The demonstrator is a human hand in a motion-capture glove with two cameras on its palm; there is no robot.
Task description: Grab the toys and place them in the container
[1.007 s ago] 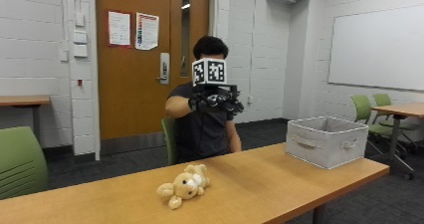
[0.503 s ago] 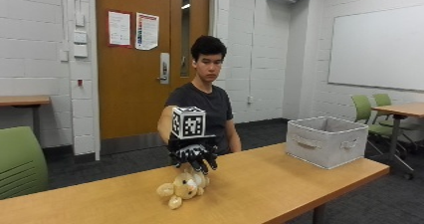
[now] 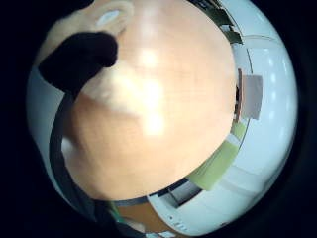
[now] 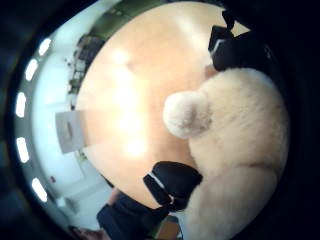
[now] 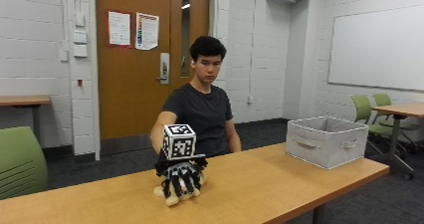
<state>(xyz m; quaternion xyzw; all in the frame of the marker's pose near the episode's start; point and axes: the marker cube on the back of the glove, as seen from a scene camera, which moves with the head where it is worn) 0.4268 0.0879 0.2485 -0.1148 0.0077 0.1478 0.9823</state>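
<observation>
One plush toy [image 5: 173,196] lies near the worktop's [image 5: 278,184] front edge, and the gloved right hand [image 5: 180,176], half a second ago just above it, has come down onto it. Its fingers [image 4: 172,181] curl around the fluffy cream fur. The boxy grey fabric container [image 5: 326,142] with strap handles stands at the worktop's far end, well apart.

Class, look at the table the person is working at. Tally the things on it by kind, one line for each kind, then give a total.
Plush toys: 1, the cream teddy bear, lying on the table under the gloved right hand.
Containers: 1, the grey fabric bin, standing at the table's far end, apart from the toy.
Total: 2
</observation>
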